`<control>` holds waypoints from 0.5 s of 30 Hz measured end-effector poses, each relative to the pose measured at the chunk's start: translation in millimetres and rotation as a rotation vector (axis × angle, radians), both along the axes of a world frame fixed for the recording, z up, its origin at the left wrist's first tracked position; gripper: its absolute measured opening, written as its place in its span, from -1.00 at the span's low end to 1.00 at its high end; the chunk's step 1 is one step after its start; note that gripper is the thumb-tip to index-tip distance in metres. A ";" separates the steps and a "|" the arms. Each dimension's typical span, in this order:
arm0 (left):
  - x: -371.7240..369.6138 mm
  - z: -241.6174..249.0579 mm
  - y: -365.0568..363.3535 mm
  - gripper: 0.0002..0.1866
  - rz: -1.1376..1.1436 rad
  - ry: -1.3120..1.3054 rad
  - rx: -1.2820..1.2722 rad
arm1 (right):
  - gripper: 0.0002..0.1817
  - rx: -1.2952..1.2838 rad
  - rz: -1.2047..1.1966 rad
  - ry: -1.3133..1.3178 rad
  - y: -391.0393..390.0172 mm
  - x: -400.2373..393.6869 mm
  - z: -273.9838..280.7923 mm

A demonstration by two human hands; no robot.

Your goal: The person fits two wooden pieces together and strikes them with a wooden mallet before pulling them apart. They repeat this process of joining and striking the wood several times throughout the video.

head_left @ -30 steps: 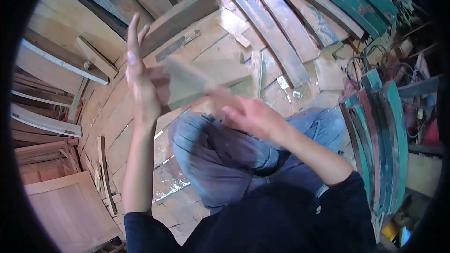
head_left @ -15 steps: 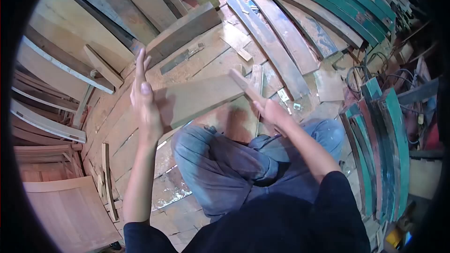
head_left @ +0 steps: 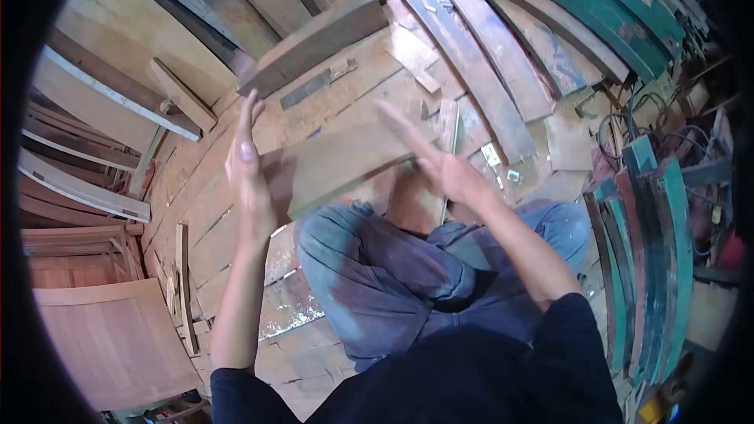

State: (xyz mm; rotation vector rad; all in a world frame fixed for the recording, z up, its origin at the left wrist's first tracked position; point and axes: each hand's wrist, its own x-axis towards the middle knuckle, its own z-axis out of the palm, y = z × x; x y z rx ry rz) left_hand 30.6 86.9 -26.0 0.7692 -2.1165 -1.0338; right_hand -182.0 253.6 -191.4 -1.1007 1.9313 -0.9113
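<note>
A thick, flat wooden board (head_left: 338, 163) lies across in front of my knees, its near long edge facing me. At its left end my left hand (head_left: 249, 165) stands upright, palm inward and fingers straight. My right hand (head_left: 449, 173) is at the opposite end, its fingers stretched out flat and slanting up across the board's end, slightly blurred. The two palms face each other with the board between them, and neither hand's fingers wrap round it. Beneath the board's right part a reddish-brown wooden piece (head_left: 416, 200) shows between my legs.
Curved planks (head_left: 479, 71) lie at the upper right, beside stacked green curved boards (head_left: 581, 0). More green pieces (head_left: 671, 243) stand right of my knee, near black cables (head_left: 636, 118). A thick beam (head_left: 314, 43) lies ahead. Curved panels (head_left: 102, 345) lean at left.
The view has shifted slightly, moving the surroundings right and a little down on the right. My right hand's fingers have turned slightly and sit a little lower; both hands stay at the board's ends.
</note>
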 end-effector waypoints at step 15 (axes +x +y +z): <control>-21.3 11.4 13.6 -0.05 -0.047 0.143 0.191 | -0.37 -0.110 0.067 -0.044 38.8 52.0 51.2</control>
